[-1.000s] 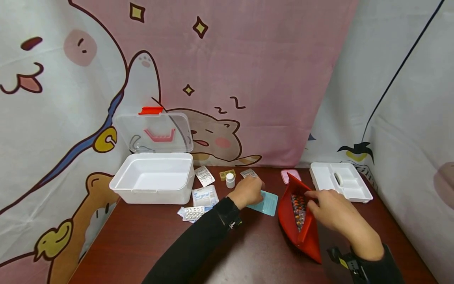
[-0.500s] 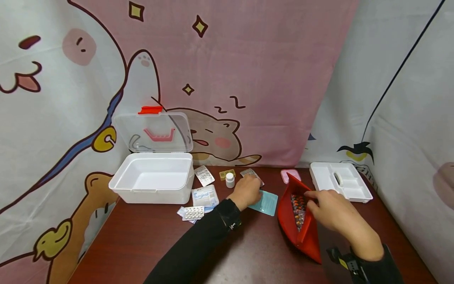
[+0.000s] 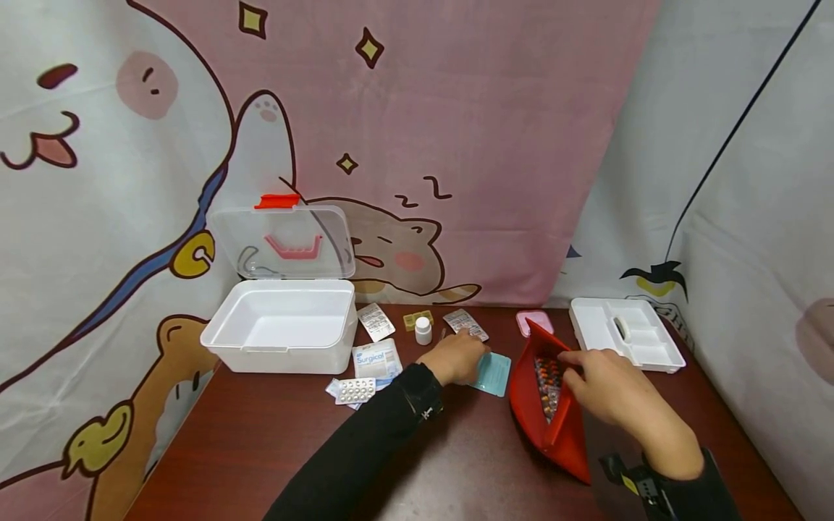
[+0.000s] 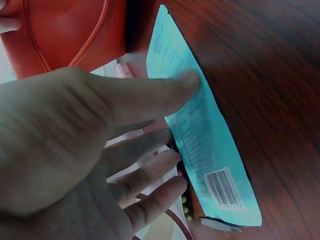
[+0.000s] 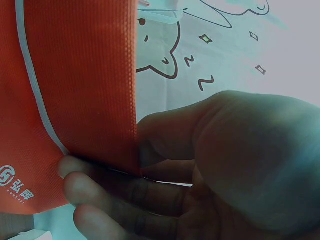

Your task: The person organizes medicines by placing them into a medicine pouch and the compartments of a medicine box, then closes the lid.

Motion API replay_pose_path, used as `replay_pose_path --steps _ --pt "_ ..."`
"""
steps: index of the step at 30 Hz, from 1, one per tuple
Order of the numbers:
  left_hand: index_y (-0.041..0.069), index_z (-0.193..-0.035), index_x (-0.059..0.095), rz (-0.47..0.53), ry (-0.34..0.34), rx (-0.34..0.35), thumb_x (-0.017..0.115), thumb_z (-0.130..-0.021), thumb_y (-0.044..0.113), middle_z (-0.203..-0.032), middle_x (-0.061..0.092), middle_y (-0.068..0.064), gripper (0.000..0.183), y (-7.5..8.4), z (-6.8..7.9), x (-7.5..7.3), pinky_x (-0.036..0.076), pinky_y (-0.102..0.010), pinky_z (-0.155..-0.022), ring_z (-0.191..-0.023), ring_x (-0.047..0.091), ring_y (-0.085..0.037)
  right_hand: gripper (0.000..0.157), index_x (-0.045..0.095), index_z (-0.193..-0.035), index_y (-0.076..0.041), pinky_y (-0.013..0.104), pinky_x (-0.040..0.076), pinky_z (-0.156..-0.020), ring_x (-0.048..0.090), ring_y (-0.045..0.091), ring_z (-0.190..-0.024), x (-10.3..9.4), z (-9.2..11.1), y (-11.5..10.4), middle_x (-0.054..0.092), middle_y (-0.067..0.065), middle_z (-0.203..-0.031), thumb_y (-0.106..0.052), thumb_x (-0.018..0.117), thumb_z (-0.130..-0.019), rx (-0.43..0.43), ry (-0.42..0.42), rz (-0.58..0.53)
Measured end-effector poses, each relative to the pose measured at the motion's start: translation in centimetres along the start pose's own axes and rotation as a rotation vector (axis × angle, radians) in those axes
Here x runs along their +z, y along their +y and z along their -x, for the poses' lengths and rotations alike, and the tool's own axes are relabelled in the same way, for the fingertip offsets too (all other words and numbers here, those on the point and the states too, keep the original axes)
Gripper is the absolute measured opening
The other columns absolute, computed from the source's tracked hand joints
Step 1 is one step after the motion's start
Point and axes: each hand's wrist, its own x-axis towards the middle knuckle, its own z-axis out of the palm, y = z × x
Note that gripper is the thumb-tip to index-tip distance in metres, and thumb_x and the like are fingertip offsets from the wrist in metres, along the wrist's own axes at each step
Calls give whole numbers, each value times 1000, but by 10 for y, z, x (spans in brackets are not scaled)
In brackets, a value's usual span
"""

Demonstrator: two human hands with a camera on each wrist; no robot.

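My left hand [image 3: 454, 358] is at the left end of a flat teal packet [image 3: 493, 373]. In the left wrist view, the thumb lies across the printed face of the packet, above its barcode, and the other fingers curve to its far edge. My right hand [image 3: 609, 383] grips the edge of a red zip pouch [image 5: 80, 90], thumb on one side and fingers on the other. The pouch's mouth gapes, showing blister packs [image 3: 549, 387] with dark and orange pills inside. A grey blister pack [image 3: 465, 323] lies just beyond my left hand.
An open white box [image 3: 276, 347] with a clear lid stands at the left. Beside it are a white bottle [image 3: 423, 331], a surgical packet [image 3: 376, 359] and several blister packs [image 3: 356, 391]. A white compartment tray [image 3: 627, 333] and pink case [image 3: 534, 323] sit behind the pouch.
My left hand has shifted slightly right and toward me, covering more of the teal packet and uncovering the grey blister pack behind it. My right hand and the pouch stay nearly still.
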Motion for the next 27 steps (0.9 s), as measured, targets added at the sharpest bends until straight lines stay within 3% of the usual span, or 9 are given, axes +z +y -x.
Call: replay_pose_path --steps 6,12,16,22,27 --pt "28 -139 76 -38 -43 17 95 -83 29 -138 72 1 59 2 0 -1 59 -38 -97 -123 64 -24 43 74 -138 1 36 37 -59 46 20 -65 0 1 0 57 4 -78 -15 61 -100 1 3 -10" --pt "26 -136 77 -49 -70 -6 100 -79 38 -140 67 -2 62 5 0 -1 56 -35 -104 -127 61 -23 42 74 -137 2 36 38 -61 49 21 -69 -2 1 0 65 7 -87 -15 61 -100 3 -4 -2" --pt "25 -123 82 -54 -45 -17 101 -77 41 -133 67 -2 53 6 -1 1 54 -34 -107 -123 59 -21 42 74 -136 1 36 38 -60 49 21 -69 -1 1 0 66 7 -89 -15 61 -100 1 2 -2" --pt "26 -127 78 -67 26 5 99 -80 37 -133 66 -2 53 6 0 1 48 -36 -116 -127 57 -21 43 74 -137 1 36 37 -58 46 20 -64 1 1 0 61 5 -83 -15 62 -99 8 4 -11" --pt "25 -122 72 -14 58 20 93 -86 28 -124 72 1 41 6 -3 0 49 -38 -109 -123 65 -19 42 74 -137 0 36 37 -58 46 21 -65 1 1 -1 62 6 -84 -15 62 -99 5 9 -6"
